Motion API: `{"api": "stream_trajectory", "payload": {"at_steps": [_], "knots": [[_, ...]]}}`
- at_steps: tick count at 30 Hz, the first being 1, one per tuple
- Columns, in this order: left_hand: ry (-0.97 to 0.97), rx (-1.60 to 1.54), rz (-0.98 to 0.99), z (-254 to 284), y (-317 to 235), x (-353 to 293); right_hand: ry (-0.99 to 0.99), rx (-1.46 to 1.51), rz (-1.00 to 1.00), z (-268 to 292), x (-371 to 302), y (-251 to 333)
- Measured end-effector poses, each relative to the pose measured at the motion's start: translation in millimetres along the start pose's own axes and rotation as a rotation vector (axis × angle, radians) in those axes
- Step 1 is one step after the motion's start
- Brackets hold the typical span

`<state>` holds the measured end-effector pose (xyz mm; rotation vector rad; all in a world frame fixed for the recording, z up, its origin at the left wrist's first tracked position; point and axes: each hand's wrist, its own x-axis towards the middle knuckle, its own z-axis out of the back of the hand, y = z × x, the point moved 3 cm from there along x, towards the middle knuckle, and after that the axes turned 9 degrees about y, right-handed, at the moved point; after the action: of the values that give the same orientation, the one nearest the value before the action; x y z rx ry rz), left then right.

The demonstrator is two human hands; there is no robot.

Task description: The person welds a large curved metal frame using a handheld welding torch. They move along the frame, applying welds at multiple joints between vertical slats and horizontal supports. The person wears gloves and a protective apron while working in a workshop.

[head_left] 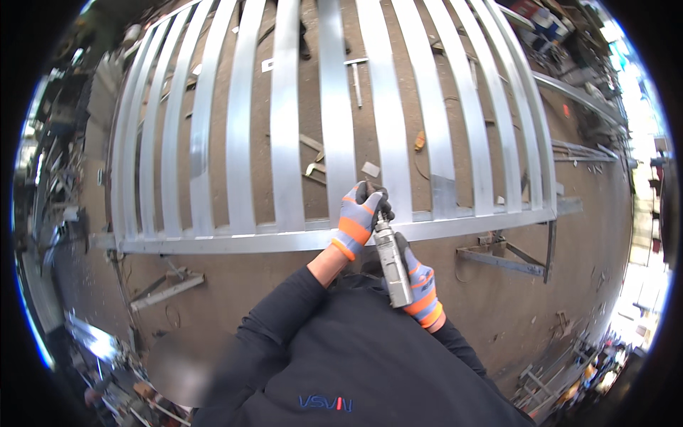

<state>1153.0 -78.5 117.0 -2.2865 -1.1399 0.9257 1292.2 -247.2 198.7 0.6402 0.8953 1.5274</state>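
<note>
A silver-grey power drill (393, 267) is held in front of my chest, above the near rail of a large metal frame (213, 244) made of long parallel slats. My right hand (422, 285), in a grey and orange glove, wraps round the drill from its right side; part of the grip is hidden behind the tool body. Around the drill's front end, at the chuck, my left hand (361, 213) is closed in a matching glove with dark fingertips. Whether a bit sits in the chuck is covered by those fingers.
Angled metal supports (167, 289) stand under the frame at left, with another support (501, 260) at right. Between the slats, a T-shaped metal piece (357, 84) and a yellow-orange object (420, 140) show lower down. Clutter lines both sides.
</note>
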Motion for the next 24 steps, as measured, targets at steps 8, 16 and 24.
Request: {"api": "stream_trajectory", "payload": {"at_steps": [8,16,24], "knots": [[0.540,0.392,0.031,-78,-8,-5,-0.381,-0.152,-0.190,125,-58,3],[1.393,1.394,-0.369,-161,85,-59,-1.292,0.318,0.050,294,-177,146],[1.081,0.432,0.507,-268,137,-125,-1.618,0.216,0.558,344,-258,262]]}}
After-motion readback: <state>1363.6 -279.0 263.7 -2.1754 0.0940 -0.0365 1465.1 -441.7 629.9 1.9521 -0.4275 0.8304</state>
